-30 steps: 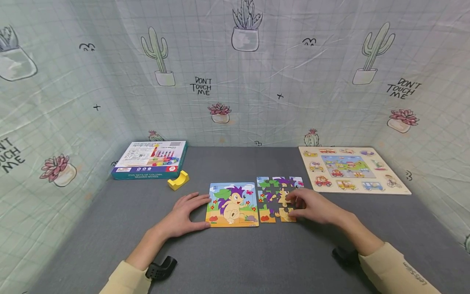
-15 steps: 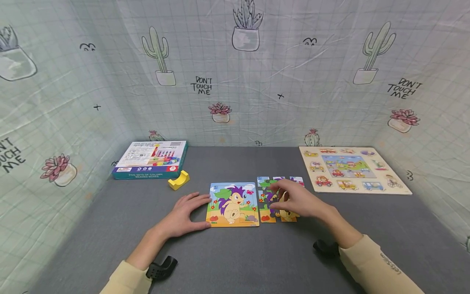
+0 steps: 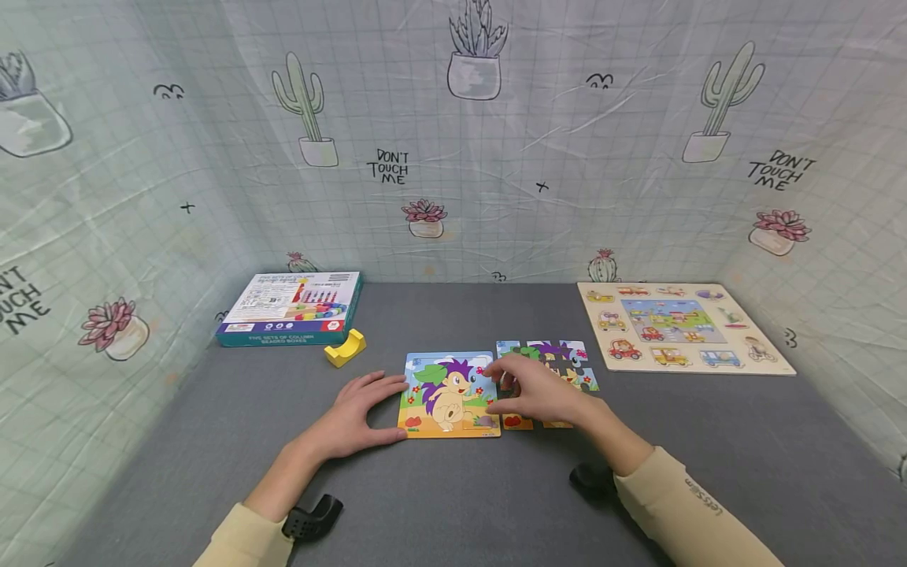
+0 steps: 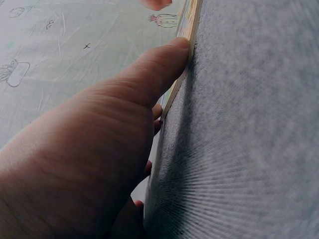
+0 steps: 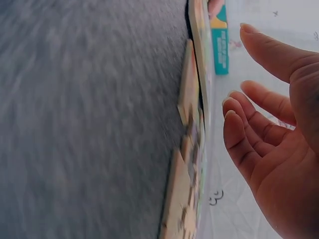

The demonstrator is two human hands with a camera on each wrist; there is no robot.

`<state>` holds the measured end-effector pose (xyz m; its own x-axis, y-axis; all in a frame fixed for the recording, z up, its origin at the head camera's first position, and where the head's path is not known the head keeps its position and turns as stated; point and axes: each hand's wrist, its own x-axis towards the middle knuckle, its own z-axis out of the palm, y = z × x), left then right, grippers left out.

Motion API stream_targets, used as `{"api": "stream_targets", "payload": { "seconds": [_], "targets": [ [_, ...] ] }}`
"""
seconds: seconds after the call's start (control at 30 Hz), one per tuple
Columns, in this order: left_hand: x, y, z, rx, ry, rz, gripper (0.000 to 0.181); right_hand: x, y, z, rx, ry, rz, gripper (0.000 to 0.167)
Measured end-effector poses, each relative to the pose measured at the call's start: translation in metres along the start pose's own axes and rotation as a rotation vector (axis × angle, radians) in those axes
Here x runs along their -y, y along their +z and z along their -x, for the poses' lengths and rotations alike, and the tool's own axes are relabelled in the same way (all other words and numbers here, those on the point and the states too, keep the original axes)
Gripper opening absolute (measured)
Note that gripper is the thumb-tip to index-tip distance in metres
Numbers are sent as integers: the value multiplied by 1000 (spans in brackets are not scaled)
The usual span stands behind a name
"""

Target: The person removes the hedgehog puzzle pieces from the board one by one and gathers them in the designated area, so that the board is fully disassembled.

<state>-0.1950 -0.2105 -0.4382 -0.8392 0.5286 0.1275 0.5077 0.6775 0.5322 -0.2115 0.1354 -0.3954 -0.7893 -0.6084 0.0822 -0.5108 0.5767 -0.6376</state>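
Note:
A square hedgehog puzzle board (image 3: 446, 398) lies flat on the grey table. My left hand (image 3: 354, 415) rests at its left side, thumb and fingertips touching the edge; in the left wrist view the thumb (image 4: 167, 62) lies against that edge. To the right of the board are several loose jigsaw pieces (image 3: 577, 352), partly covered by my right hand (image 3: 546, 391). That hand hovers above them, fingertips over the board's right edge. In the right wrist view the thumb stands apart from the loosely bent fingers (image 5: 239, 142), with nothing between them.
A teal-edged toy box (image 3: 283, 309) lies at the back left, with a yellow curved block (image 3: 346, 348) by its near corner. At the back right lies a wooden vehicle puzzle board (image 3: 669, 356). A printed cloth (image 3: 524, 228) hangs behind and at the sides.
My right hand has moved left from the right-hand loose pieces to the board's right edge, uncovering pieces at the right. My left hand has stayed in place.

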Motion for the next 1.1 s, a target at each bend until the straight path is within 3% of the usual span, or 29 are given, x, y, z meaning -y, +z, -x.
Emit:
{"api": "stream_targets", "payload": {
  "seconds": [0.27,0.63,1.1],
  "targets": [
    [0,0,0,2,0,-1,74,4,9,-9,51,-2,39,53],
    [-1,0,-1,12,-21,5,75,10,17,-18,114,81,107,49],
    [0,1,-1,1,-16,-6,75,13,19,-18,108,56,135,44]
  ]
}}
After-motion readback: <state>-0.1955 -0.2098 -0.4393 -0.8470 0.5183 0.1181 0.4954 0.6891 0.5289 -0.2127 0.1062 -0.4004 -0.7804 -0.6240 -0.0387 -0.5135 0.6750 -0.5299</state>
